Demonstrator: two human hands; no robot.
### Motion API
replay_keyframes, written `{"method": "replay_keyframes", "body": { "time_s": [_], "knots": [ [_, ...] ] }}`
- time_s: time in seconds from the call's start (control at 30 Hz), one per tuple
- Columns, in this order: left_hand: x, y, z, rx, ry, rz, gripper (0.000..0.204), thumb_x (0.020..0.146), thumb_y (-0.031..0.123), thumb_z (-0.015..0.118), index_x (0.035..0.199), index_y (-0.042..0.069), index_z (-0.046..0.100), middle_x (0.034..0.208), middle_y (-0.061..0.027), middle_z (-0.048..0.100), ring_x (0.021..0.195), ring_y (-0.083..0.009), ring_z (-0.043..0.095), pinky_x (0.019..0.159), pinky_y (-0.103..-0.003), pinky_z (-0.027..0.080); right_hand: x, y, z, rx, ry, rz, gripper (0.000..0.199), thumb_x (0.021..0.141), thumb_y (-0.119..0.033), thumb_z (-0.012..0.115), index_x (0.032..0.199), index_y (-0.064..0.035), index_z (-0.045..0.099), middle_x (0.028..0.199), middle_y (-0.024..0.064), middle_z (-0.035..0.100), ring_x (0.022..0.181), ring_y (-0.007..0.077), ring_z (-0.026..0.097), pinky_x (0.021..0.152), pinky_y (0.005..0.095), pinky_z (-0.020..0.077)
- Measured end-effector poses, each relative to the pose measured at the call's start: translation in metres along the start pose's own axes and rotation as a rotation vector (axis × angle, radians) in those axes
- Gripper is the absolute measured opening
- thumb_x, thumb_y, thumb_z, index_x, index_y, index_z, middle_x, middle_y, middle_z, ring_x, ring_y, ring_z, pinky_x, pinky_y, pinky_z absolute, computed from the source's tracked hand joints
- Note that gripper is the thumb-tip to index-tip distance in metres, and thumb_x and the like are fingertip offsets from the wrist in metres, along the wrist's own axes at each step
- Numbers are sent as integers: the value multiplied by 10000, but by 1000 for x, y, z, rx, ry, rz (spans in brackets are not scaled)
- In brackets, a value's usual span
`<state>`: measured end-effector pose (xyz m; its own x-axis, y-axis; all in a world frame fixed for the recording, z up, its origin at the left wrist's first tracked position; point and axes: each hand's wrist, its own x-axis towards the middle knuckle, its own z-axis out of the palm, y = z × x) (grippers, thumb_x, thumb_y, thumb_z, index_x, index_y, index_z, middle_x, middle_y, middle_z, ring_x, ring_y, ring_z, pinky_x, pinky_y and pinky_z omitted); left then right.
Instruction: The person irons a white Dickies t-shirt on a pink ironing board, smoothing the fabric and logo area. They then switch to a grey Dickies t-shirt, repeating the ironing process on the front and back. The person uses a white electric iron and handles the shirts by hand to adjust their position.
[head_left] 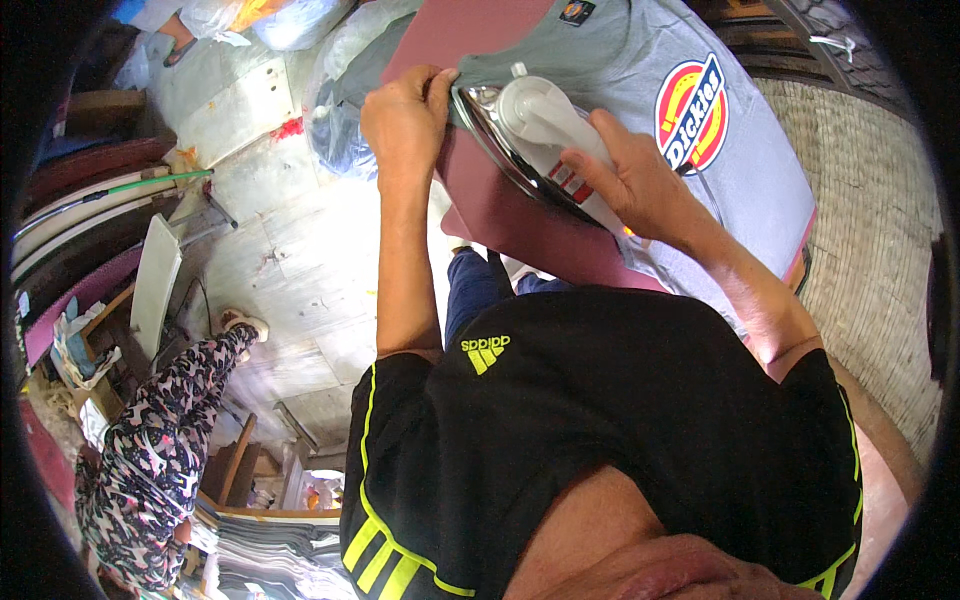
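A grey T-shirt (pixel 610 60) with a round red, yellow and white print (pixel 690 110) is spread over a maroon-covered ironing board (pixel 540 235). My right hand (pixel 645 180) is wrapped round the handle of a white steam iron (pixel 535 105), its shiny soleplate edge towards the board's near left side. The iron's tip points up and left, close to my left hand (pixel 408 112). With thumb and fingers pressed together, that hand pinches the shirt's edge by the board's left side. Part of the shirt lies hidden under the iron and my right arm.
Clear plastic bags (pixel 345 125) hang or lie beside the board's far left. Left of me, a person in patterned trousers (pixel 165 440) is near stacked boards and a white panel (pixel 157 285). Folded dark cloth (pixel 280 555) lies at lower left. A woven mat surface (pixel 860 200) lies on the right.
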<state>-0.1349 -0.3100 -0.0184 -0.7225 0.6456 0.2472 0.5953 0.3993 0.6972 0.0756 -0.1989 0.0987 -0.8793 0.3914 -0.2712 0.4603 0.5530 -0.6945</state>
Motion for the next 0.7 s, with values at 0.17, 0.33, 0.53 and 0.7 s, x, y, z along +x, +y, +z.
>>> {"method": "replay_keyframes", "body": {
  "time_s": [0.17, 0.33, 0.53, 0.7],
  "knots": [
    [-7, -26, -18, -197, 206, -88, 281, 935, 293, 681, 876, 28, 751, 646, -171, 659, 587, -294, 671, 583, -366, 506, 32, -5, 10, -72, 65, -184, 396, 1015, -377, 548, 1136, 0, 554, 931, 258, 693, 884, 402, 711, 745, 435, 534],
    [-18, -14, -30, -446, 357, -169, 321, 1050, 250, 515, 1065, -4, 710, 883, -104, 737, 776, -157, 669, 699, -301, 516, 50, -1, 7, -131, 2, -149, 421, 1032, -394, 516, 1153, 6, 567, 943, 228, 683, 896, 389, 688, 769, 431, 508],
    [-39, 26, 20, -546, 253, -37, 382, 1052, 259, 482, 1154, -60, 666, 1108, -201, 710, 1051, -293, 679, 935, -372, 505, 2, 14, -8, -127, 78, -172, 424, 1031, -388, 516, 1070, 33, 556, 947, 286, 638, 939, 428, 639, 805, 455, 481],
    [-48, 35, 80, -11, 200, 259, 553, 1040, 387, 427, 1347, -56, 551, 1435, -254, 515, 1360, -380, 450, 1142, -515, 284, -88, 68, -12, -172, 185, -90, 448, 1037, -411, 515, 1146, 21, 566, 880, 254, 674, 825, 391, 683, 742, 435, 503]
  ]
}}
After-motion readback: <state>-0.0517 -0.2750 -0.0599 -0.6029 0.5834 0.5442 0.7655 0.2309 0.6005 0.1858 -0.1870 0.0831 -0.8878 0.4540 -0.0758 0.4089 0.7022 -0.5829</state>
